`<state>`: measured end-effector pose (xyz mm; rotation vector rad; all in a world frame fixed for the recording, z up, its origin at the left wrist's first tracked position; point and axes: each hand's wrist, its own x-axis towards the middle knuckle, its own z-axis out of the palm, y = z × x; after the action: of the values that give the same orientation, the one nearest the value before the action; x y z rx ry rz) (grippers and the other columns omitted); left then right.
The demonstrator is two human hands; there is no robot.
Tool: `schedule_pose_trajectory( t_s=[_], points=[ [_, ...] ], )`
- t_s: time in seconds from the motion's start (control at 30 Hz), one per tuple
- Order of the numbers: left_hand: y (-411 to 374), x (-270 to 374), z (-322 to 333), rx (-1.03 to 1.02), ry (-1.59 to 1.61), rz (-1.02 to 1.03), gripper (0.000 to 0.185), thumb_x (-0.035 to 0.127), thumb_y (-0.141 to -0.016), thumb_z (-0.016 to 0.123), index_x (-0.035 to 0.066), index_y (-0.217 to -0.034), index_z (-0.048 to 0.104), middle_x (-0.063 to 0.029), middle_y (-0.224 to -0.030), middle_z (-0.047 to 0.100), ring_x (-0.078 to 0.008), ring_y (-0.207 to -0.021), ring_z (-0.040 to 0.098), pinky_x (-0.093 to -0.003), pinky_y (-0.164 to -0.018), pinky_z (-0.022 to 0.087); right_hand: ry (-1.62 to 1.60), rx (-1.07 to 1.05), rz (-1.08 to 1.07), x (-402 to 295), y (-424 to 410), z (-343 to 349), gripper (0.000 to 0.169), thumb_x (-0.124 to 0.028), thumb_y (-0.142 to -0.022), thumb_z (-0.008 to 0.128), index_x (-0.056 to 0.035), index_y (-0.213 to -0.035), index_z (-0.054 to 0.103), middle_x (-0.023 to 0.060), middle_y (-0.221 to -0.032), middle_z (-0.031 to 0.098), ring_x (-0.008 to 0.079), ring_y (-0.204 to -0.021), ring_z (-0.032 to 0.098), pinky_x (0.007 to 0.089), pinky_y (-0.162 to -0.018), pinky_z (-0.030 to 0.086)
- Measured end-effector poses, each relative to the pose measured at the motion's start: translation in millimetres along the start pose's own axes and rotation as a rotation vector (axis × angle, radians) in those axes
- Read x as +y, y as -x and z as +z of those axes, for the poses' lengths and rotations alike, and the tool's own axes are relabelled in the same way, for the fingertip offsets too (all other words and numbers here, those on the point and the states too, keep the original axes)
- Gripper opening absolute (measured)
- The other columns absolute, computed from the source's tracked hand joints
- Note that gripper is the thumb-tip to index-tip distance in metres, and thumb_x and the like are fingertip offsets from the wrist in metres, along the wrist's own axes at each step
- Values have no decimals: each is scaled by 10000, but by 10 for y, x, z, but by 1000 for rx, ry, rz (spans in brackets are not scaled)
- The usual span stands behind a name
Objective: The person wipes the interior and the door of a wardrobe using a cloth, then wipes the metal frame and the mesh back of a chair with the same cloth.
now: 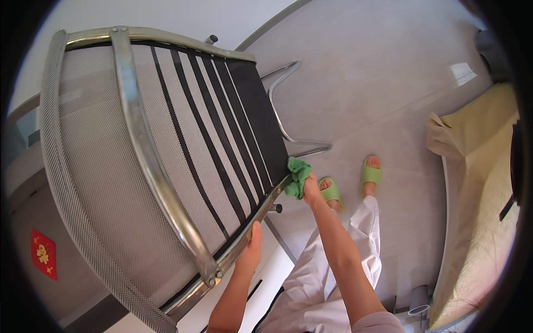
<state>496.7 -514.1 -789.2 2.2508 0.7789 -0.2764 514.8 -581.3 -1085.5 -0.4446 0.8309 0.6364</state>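
A mesh-backed chair with a shiny metal tube frame [145, 150] fills the left of the head view, its fabric striped black and pale grey. My left hand [251, 245] grips the side tube of that frame, below a curved metal crossbar. Farther along the same tube, my right hand [309, 187] holds a crumpled green cloth [298, 177] against the tube's end, at the corner of the black fabric. The underside of the right hand's fingers is hidden by the cloth.
Bent metal chair legs [287, 139] rest over the tiled floor [399, 83]. My feet in green slippers [371, 172] stand near the chair. At right is furniture with a beige cover [470, 137]; a grey cylindrical object [418, 299] lies at its lower end. A red decoration [43, 254] shows at far left.
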Motion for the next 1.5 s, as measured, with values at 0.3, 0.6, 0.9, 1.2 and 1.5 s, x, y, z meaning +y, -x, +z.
schedule_pose_trajectory(
  t_s=[0.3, 0.6, 0.9, 1.2, 1.5],
  points=[
    [-83, 143, -112, -200, -147, -168, 445, 410, -988, 578, -5, -1119, 670, -90, -1057, 688, -218, -1002, 622, -355, -906, 466, 435, -330, -163, -543, 1003, 889, 282, -198, -996, 486, -69, -1174, 663, 20, -992, 663, 119, -837, 620, 298, -654, 532],
    [-1, -79, -288, -386, -171, 76, 728, 549, -961, 537, -58, -1360, 487, -315, -1324, 547, -405, -1235, 548, -420, -1028, 425, -227, -469, 62, -1371, 1946, 882, 405, -365, -1003, 519, -93, -1295, 585, 87, -1155, 669, 241, -979, 673, 401, -808, 587],
    [395, -318, -145, -369, 300, 56, 484, 236, -993, 594, -4, -1398, 479, -218, -1335, 586, -257, -1214, 591, -342, -1014, 460, 804, -61, -296, -1691, 2441, 821, 335, -287, -957, 625, -57, -1200, 647, 81, -1116, 694, 226, -943, 668, 354, -783, 546],
    [517, -59, -231, -471, 292, -29, 458, 205, -998, 588, 13, -1402, 490, -157, -1276, 637, -191, -1195, 595, -304, -1024, 448, 749, -73, -326, -1663, 2734, 692, 228, -230, -941, 673, -35, -1060, 665, -20, -904, 638, 81, -823, 550, 268, -743, 465],
    [504, 371, -92, -473, 507, -29, 304, 167, -916, 677, 13, -1175, 634, -102, -1173, 654, -257, -1139, 603, -326, -968, 449, 920, -274, -265, -1591, 3002, 783, 228, -193, -900, 709, -66, -1083, 658, 16, -1015, 628, 123, -908, 559, 295, -807, 457]
  ],
)
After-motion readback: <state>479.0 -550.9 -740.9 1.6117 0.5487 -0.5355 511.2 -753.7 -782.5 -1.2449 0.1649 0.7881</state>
